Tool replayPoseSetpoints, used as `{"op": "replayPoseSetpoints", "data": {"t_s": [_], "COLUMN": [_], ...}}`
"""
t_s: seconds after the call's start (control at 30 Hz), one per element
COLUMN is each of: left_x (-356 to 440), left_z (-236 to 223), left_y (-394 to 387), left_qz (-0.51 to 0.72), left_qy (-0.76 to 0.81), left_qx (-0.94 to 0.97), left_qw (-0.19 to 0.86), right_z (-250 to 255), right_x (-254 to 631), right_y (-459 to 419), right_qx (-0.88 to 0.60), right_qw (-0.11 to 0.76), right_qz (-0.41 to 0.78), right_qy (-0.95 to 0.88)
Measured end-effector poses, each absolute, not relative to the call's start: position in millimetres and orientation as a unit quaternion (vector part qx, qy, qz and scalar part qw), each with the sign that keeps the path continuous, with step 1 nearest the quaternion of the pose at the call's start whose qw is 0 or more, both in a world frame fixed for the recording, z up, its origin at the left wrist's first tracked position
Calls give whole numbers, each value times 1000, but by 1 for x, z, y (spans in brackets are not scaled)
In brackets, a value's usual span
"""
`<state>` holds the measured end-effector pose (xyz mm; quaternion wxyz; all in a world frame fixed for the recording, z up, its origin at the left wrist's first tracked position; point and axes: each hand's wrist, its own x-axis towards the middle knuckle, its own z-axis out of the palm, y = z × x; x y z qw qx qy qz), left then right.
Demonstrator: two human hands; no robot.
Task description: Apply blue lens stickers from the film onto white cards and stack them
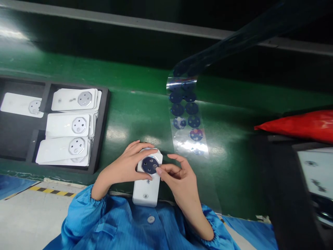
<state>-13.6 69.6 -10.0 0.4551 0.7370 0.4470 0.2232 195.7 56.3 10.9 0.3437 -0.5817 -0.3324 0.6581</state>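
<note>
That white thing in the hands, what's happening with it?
A person in a blue smock holds a white cover at the edge of a green bench. The left hand steadies its top end, and the right hand presses a fingertip on the dark round sticker on it. A clear strip with more dark stickers lies just beyond. A black tray to the left holds stacks of white covers.

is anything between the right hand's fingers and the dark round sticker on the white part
Nothing visible does. The right hand has its fingertips already at the edge of the dark round sticker on the white part. The left hand grips the part's upper left side, clear of the sticker's face.
</note>
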Motion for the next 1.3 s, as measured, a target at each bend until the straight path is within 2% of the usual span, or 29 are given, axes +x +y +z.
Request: {"op": "replayPoseSetpoints", "data": {"t_s": [1.3], "left_x": [-15], "left_z": [-12], "left_y": [70], "left_qz": [220], "left_qy": [438], "left_qx": [741], "left_qw": [459], "right_z": [8], "right_x": [199], "right_y": [59], "right_qx": [-570], "right_qw": [341], "right_qz": [664], "right_qy": [-343]}}
